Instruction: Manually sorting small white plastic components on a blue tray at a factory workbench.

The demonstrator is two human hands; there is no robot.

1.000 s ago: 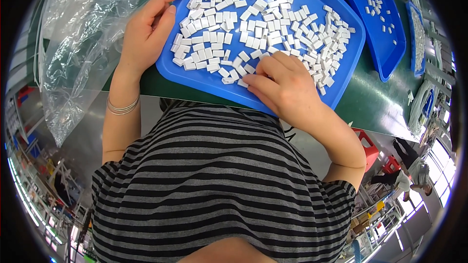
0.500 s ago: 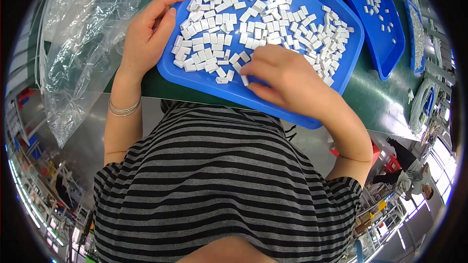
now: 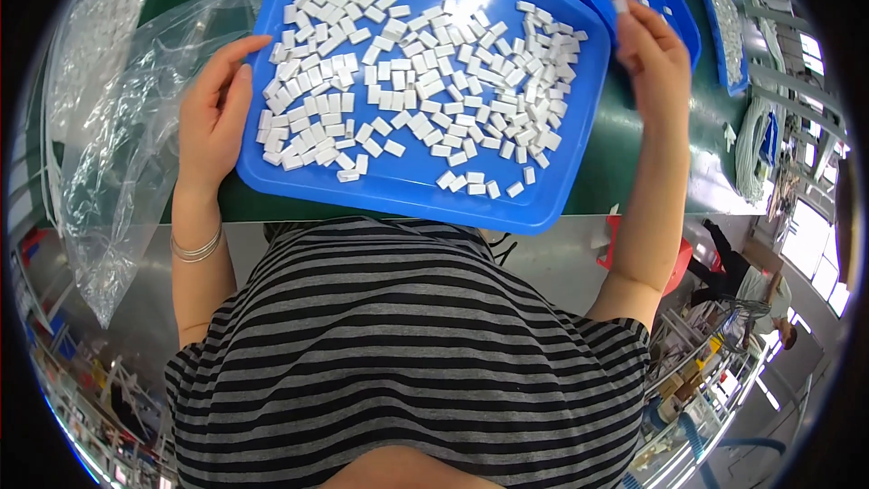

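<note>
The table (image 3: 634,172) is carrying the big blue tray (image 3: 579,163), and that tray is hanging slightly over the near edge, so I'd judge a nudge from the body could be tipping it and spilling the white pieces (image 3: 425,81). The left hand (image 3: 213,118) is resting flat against the tray's left rim, fingers (image 3: 237,47) loosely together, empty, steadying it; should that hand be pressing inward, the pile nearest it could be sliding.

Over to the right hand (image 3: 654,50): it is hovering above the gap between the big tray and the second tray (image 3: 674,14), fingers pressed together, pinching one small white piece (image 3: 620,3) at the tips. That piece is sitting right at the fingertips, above the second tray's near rim. The grip looks thin, so I'd say the piece could be slipping out and dropping onto the table between the trays. The plastic bag (image 3: 136,127) is lying just beyond the left hand's knuckles.
</note>
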